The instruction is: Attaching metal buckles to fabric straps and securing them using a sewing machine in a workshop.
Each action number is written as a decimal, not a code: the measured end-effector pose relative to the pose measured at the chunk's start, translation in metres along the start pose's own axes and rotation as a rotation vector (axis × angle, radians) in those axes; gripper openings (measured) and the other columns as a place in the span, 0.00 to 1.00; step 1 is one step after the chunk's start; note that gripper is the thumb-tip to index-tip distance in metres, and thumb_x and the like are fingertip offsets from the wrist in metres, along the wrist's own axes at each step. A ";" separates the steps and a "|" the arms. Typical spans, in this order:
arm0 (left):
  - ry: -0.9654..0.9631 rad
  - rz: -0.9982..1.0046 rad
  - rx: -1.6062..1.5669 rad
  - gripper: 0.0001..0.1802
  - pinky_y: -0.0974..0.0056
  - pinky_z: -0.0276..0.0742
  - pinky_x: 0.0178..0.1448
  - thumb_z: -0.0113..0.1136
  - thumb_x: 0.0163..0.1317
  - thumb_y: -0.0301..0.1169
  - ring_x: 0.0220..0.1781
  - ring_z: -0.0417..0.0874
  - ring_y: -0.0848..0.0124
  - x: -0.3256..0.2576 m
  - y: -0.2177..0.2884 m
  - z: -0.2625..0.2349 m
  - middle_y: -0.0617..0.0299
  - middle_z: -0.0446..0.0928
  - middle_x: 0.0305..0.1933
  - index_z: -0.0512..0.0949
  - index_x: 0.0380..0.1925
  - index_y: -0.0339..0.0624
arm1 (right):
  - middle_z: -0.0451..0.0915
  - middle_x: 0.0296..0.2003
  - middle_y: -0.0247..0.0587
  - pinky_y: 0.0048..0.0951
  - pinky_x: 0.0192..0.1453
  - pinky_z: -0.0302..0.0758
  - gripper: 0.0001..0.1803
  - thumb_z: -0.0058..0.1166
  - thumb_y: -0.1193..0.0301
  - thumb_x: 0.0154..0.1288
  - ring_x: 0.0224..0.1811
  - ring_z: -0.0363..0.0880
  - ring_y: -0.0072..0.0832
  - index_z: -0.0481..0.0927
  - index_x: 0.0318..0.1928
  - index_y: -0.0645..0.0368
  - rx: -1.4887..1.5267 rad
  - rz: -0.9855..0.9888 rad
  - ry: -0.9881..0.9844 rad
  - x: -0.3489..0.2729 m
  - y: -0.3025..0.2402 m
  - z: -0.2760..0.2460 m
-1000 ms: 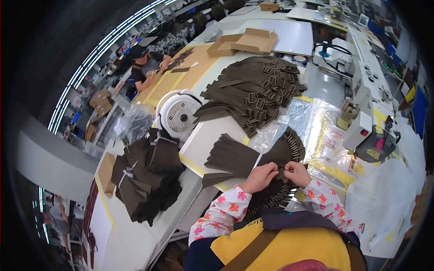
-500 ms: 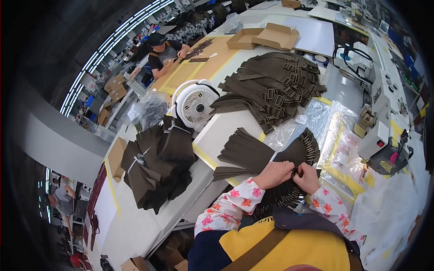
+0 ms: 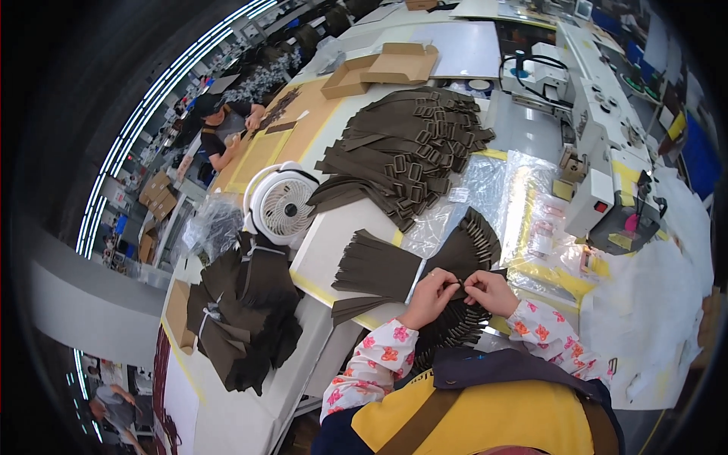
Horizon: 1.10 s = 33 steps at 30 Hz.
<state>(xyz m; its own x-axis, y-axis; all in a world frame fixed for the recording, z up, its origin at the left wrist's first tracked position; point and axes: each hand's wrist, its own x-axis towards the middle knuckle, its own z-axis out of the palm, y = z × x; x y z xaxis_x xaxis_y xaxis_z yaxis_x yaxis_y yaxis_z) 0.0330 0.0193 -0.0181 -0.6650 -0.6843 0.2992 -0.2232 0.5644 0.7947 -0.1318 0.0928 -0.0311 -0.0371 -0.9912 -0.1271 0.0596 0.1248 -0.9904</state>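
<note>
A bundle of dark brown fabric straps [image 3: 375,267] lies in front of me, tied round the middle with a white band [image 3: 415,279]. Metal buckles [image 3: 479,236] fan out along its right-hand ends. Over this fan, my left hand [image 3: 431,298] and my right hand [image 3: 491,293] meet with fingertips pinched almost together. Between them is a small dark part of a strap, mostly covered by the fingers. A strap end pokes out beyond my right hand. Both forearms wear white sleeves with a flower pattern.
Behind the bundle is a big heap of buckled straps [image 3: 409,144]. A white fan [image 3: 282,205] stands left of it, near tied dark straps [image 3: 243,318]. Plastic bags [image 3: 531,227] and a machine [image 3: 618,197] are at right. Across the table a co-worker [image 3: 220,129] handles dark pieces.
The whole view has shifted, so the table things appear farther left. My hands stay at the buckle ends; the fingertips have turned slightly and still pinch the dark strap part.
</note>
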 end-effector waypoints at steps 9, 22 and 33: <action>0.205 0.053 0.084 0.03 0.69 0.65 0.26 0.53 0.56 0.20 0.22 0.69 0.71 -0.004 0.001 0.020 0.59 0.69 0.24 0.69 0.27 0.37 | 0.72 0.23 0.34 0.21 0.25 0.74 0.07 0.52 0.77 0.58 0.22 0.74 0.20 0.68 0.34 0.60 0.567 0.213 -0.227 0.016 0.019 -0.009; -0.342 0.128 0.109 0.11 0.64 0.70 0.38 0.58 0.53 0.23 0.33 0.75 0.62 0.021 0.022 0.026 0.54 0.75 0.34 0.75 0.39 0.36 | 0.70 0.18 0.42 0.35 0.24 0.65 0.08 0.52 0.75 0.44 0.21 0.70 0.39 0.68 0.27 0.60 -0.370 -0.312 0.283 -0.051 0.003 -0.030; -0.307 0.341 0.391 0.05 0.60 0.68 0.33 0.61 0.50 0.28 0.29 0.74 0.58 0.045 0.031 0.036 0.57 0.75 0.25 0.76 0.25 0.39 | 0.72 0.27 0.47 0.41 0.34 0.69 0.09 0.52 0.72 0.49 0.32 0.73 0.46 0.69 0.31 0.60 -1.200 0.427 0.897 -0.298 -0.001 -0.150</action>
<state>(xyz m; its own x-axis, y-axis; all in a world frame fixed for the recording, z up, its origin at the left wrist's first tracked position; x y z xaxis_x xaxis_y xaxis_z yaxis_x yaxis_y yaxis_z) -0.0295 0.0222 0.0012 -0.9076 -0.3031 0.2906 -0.1679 0.8963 0.4104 -0.2700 0.3945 -0.0005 -0.8142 -0.5789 0.0431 -0.5662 0.7755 -0.2795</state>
